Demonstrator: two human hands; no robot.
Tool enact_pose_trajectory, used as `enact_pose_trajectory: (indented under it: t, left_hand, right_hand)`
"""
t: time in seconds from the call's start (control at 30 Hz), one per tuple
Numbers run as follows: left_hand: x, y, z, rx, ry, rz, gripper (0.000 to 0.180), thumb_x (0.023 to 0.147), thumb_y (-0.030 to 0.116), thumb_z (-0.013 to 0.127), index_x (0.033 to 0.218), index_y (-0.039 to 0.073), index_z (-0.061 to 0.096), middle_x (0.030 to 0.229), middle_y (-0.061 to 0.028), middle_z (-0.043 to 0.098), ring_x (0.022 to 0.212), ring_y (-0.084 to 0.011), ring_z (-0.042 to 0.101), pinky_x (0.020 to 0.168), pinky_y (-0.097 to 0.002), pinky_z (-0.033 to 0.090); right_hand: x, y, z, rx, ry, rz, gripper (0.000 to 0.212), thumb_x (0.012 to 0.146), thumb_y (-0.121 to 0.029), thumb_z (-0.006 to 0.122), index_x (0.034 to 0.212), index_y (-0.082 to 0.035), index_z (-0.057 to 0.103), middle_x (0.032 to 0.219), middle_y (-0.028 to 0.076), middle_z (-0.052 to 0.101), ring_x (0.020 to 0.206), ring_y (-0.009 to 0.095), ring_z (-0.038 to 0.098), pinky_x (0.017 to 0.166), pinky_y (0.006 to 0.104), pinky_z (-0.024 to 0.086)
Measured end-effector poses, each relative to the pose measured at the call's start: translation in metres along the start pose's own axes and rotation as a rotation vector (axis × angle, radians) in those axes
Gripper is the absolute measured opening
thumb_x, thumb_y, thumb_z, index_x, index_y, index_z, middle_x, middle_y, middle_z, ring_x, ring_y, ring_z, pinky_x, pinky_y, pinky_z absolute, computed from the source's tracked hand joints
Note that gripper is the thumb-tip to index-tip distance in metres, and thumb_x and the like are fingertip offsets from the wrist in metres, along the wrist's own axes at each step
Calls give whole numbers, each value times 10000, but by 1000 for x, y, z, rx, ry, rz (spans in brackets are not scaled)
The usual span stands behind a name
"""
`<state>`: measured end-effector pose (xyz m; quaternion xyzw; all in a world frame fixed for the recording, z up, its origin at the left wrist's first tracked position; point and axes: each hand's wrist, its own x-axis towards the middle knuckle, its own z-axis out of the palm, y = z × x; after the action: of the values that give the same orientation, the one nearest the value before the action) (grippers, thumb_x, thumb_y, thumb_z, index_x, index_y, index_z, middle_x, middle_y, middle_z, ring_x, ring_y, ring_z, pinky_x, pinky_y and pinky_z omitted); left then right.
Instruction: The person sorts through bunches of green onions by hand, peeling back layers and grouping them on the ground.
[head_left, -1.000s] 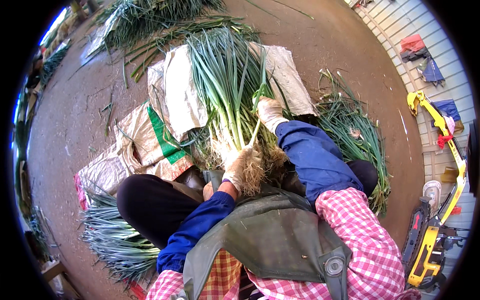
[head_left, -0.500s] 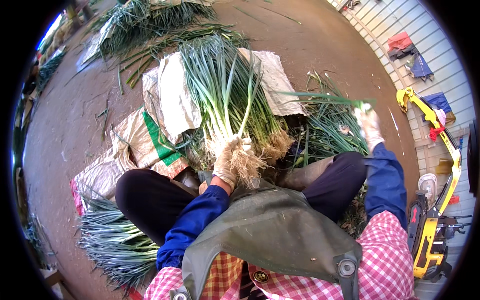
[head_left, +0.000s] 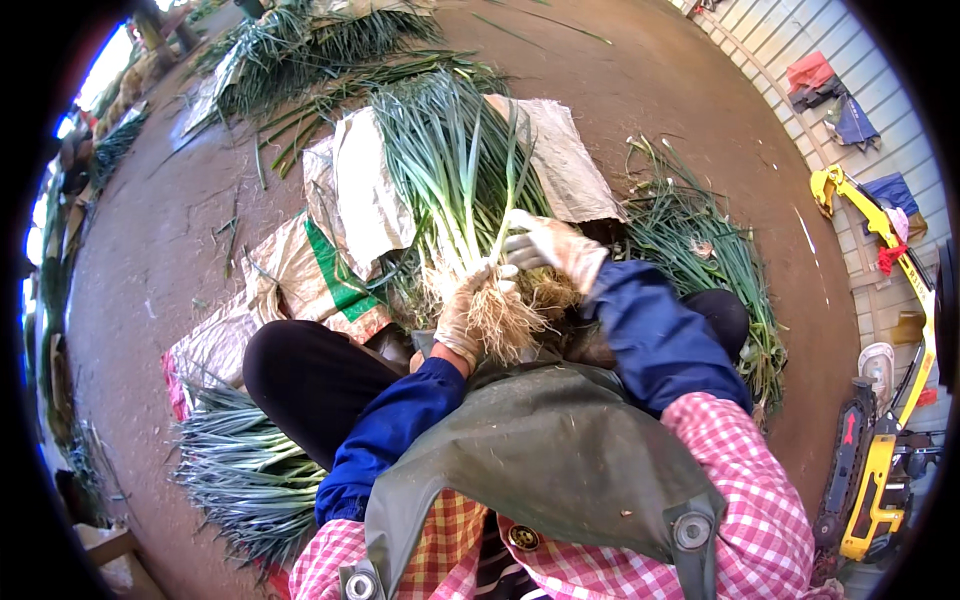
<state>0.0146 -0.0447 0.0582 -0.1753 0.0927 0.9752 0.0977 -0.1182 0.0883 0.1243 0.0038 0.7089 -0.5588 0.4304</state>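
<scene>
My left hand (head_left: 465, 312), in a pale glove, is wrapped round the lower ends of a bunch of green onions (head_left: 462, 205). Their shaggy tan roots (head_left: 503, 322) hang out beside my fingers, and the long leaves point away from me. From the right, my gloved right hand (head_left: 560, 250) reaches across with its fingers closed at the white stem of one green onion on the bunch's right side. Part of that grip is hidden. More rooted green onions (head_left: 555, 293) lie under and behind this hand.
Pale woven sacks (head_left: 560, 155) lie beneath and beside the bunch. Loose leaves and onions (head_left: 690, 240) are heaped at the right; another pile (head_left: 245, 470) lies by my left knee. A yellow toy-like excavator (head_left: 915, 380) stands by the ribbed wall at the far right.
My right hand has come in from the far right, where it held a green onion, to the bunch. That onion is no longer in it. My left hand keeps its hold.
</scene>
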Motion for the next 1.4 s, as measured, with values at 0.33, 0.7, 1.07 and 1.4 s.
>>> enact_pose_trajectory:
  t: [0.33,0.7,1.07,1.4]
  left_hand:
    - [-4,8,-27,98,32,10,278,852,150,580,1100,25,581,905,-105,653,709,-216,631,663,-329,543]
    - [9,-5,16,150,34,-40,304,859,109,589,1121,-39,545,766,-108,596,689,-231,591,653,-360,528]
    - [-14,42,50,52,-84,293,143,911,117,495,996,4,516,643,-6,427,579,-146,420,582,-265,413]
    - [5,36,16,-60,-90,260,315,821,65,584,1104,-67,542,780,-90,525,718,-231,551,694,-317,524]
  right_hand:
    - [17,3,51,-496,373,-361,262,881,-262,601,1046,-60,578,827,74,651,677,144,615,616,322,497]
    - [72,65,-47,-496,508,-226,351,917,-395,521,1022,-78,629,921,84,651,810,181,619,739,322,485]
    - [77,64,11,-802,448,-65,593,798,-376,664,1231,-9,492,1139,221,599,1058,356,573,887,387,445]
    - [39,6,-61,671,-57,-477,265,866,-152,547,1049,32,600,595,-88,509,431,-5,368,396,144,324]
